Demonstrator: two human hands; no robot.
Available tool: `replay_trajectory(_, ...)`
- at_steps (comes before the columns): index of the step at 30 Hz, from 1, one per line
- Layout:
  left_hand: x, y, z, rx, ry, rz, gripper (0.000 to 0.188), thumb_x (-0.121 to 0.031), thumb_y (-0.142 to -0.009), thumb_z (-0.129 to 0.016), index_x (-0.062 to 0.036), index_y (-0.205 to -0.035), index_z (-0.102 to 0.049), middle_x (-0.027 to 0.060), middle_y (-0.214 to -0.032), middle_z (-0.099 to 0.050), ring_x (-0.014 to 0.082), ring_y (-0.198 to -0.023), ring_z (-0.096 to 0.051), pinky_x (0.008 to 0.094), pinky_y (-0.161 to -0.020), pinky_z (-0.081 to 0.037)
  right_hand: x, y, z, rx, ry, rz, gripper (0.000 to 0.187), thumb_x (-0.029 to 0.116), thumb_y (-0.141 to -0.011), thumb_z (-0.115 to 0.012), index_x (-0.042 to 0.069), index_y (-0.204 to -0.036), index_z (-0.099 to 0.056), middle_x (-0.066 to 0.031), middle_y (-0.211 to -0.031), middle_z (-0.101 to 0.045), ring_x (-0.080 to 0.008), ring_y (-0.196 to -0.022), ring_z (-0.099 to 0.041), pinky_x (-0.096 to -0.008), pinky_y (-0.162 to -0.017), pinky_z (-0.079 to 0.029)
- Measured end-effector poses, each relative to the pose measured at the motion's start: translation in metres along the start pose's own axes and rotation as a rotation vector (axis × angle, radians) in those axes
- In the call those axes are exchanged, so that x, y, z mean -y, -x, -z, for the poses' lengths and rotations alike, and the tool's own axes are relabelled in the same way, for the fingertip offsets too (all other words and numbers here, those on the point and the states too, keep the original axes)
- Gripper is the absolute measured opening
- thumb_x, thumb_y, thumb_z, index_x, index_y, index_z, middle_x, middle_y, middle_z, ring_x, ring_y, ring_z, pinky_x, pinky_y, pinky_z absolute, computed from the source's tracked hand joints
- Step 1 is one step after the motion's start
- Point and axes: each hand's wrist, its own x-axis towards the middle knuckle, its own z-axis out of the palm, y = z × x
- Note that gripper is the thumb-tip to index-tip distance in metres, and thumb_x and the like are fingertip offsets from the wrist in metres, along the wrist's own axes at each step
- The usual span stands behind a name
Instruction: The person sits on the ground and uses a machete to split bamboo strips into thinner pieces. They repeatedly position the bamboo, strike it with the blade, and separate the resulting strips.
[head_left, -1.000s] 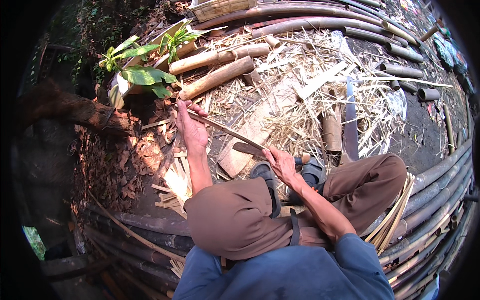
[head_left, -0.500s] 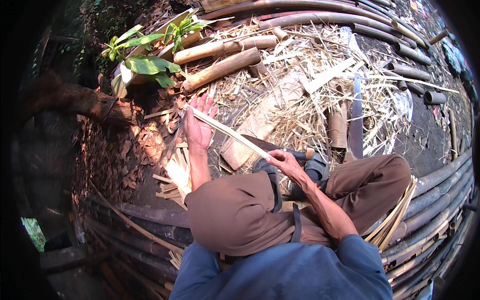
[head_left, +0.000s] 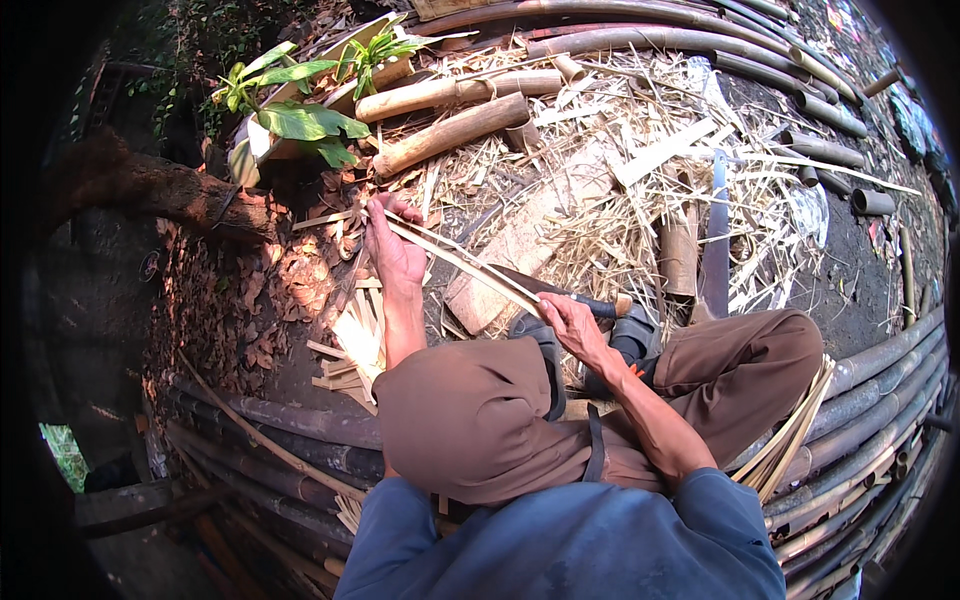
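Observation:
Long, thin pale bamboo strips [head_left: 465,262], at least two lying nearly together, slant between my hands. My left hand [head_left: 397,250] is closed at their far left end, its thumb along them and its fingers curled in. The lower right end is pinched in my right hand [head_left: 572,322], above my shins. Just behind the strips lies a large knife [head_left: 540,288] with a dark blade and sheath-like dark part ending near my foot. Under it a flat wooden board [head_left: 530,240] rests on the ground.
Bamboo shavings [head_left: 590,230] litter the ground ahead. A saw [head_left: 715,235] stands beside a short bamboo tube [head_left: 677,250]. Cut strips [head_left: 360,335] lie left of my knee, with another bundle [head_left: 790,430] at my right. Bamboo poles [head_left: 870,390] surround my seat; a tree trunk [head_left: 190,208] juts in at left.
The fingers of my left hand, spread before, have curled in around the strips' end. The strips now show as separate lengths with a gap between them. My right hand has shifted slightly rightward.

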Motion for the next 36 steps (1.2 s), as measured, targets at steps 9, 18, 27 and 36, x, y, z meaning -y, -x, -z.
replay_trajectory(9,0.016,0.015,-0.018,-0.060,-0.221,-0.173,0.019,-0.024,-0.093,-0.066,-0.0109,-0.100,-0.054,0.0043,-0.072,-0.061,0.0158,-0.060,-0.060,0.0293,-0.056,-0.053,0.063,-0.029,-0.014,-0.213,0.108,0.273,0.021,0.016,-0.091,-0.062,0.005,-0.109,-0.062,-0.0147,-0.099,-0.059,-0.0327,-0.087,-0.062,-0.0407,-0.077,-0.050)
replay_trajectory(18,0.005,0.029,-0.034,0.102,-0.276,0.135,0.029,-0.021,-0.094,-0.065,0.0017,-0.111,-0.057,0.0175,-0.098,-0.066,0.0266,-0.087,-0.068,0.0402,-0.080,-0.060,0.071,-0.058,-0.015,0.019,-0.368,-0.047,0.027,0.027,-0.093,-0.063,0.001,-0.099,-0.065,-0.0041,-0.077,-0.062,-0.0117,-0.069,-0.052,-0.0283,-0.062,-0.043)
replay_trajectory(27,0.007,0.039,-0.035,0.185,-0.385,0.149,0.030,-0.022,-0.097,-0.058,0.0022,-0.115,-0.054,0.0219,-0.105,-0.065,0.0311,-0.097,-0.067,0.0438,-0.086,-0.058,0.033,-0.066,-0.005,-0.370,-0.441,-0.140,0.038,0.033,-0.103,-0.043,0.002,-0.084,-0.055,-0.0064,-0.071,-0.063,-0.0111,-0.062,-0.056,-0.0274,-0.059,-0.045)
replay_trajectory(36,-0.028,0.020,-0.026,0.009,-0.550,-0.415,0.043,-0.027,-0.101,-0.052,0.0064,-0.126,-0.046,0.0288,-0.120,-0.058,0.0346,-0.113,-0.060,0.0461,-0.099,-0.051,-0.073,-0.011,0.036,-0.291,0.712,-0.129,0.037,0.040,-0.094,-0.054,0.005,-0.105,-0.060,-0.0155,-0.093,-0.062,-0.0343,-0.086,-0.060,-0.0447,-0.077,-0.046)
